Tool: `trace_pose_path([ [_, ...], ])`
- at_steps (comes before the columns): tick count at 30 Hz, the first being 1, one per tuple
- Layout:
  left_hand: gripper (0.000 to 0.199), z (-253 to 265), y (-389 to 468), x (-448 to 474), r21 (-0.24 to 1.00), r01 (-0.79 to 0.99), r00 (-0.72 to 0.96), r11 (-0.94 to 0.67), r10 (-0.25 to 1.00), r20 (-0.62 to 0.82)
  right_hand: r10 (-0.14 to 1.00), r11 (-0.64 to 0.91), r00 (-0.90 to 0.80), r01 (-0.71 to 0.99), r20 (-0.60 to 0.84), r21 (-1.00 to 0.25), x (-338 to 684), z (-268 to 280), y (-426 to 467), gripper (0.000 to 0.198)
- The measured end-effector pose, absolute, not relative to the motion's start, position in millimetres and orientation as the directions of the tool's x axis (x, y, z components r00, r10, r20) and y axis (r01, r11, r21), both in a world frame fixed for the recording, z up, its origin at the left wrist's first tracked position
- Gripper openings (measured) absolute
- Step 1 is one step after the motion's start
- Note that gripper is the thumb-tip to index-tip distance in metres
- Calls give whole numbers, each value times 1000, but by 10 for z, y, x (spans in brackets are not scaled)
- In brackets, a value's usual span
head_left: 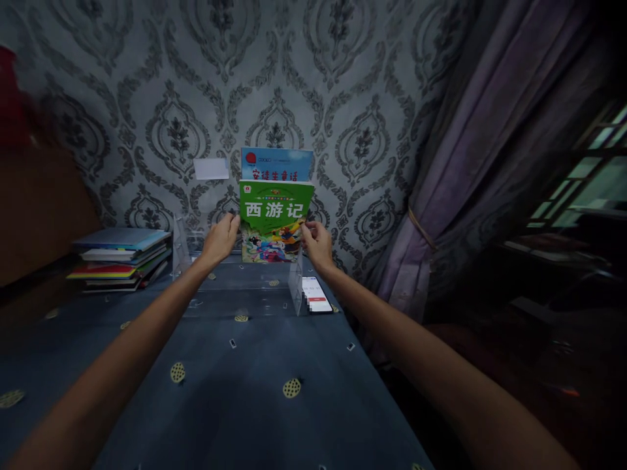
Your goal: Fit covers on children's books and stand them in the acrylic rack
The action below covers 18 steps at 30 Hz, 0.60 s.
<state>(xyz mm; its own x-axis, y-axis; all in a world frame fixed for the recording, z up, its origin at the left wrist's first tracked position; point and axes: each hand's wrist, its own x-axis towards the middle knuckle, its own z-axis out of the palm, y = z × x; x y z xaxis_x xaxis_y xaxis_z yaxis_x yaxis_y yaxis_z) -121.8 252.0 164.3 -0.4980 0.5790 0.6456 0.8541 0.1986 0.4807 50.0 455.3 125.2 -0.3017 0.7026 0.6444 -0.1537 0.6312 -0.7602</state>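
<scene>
A green picture book (275,222) with large white characters is held upright between my two hands. My left hand (223,238) grips its left edge, and my right hand (316,243) pinches the right edge with thumb and fingers. Directly behind it, a blue book (277,163) with red characters stands upright and shows only its upper part. A clear plastic rack (296,284) is on the table below the green book, its right side panel near my right hand. Whether the green book's bottom edge touches the rack cannot be made out.
A stack of books (120,258) lies on the left of the dark blue tablecloth (235,398). A lit phone (316,295) rests right of the rack. A white card (211,168) shows before the patterned wall. A tied purple curtain (416,241) hangs at right, beside the table's edge.
</scene>
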Motion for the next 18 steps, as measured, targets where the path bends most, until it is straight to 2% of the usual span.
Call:
trace_pose_path([
  [11, 27, 1514, 2132, -1016, 397, 892, -451, 215, 452, 770, 719, 570, -309, -249, 622, -783, 714, 1168, 3926, 40],
  [14, 26, 1296, 1922, -949, 403, 899, -436, 171, 419, 796, 685, 539, -401, -283, 608, -794, 754, 972, 3518, 35],
  [18, 28, 895, 1625, -960, 431, 895, -437, 114, 417, 797, 613, 462, -597, -262, 518, -847, 733, 616, 2950, 35],
])
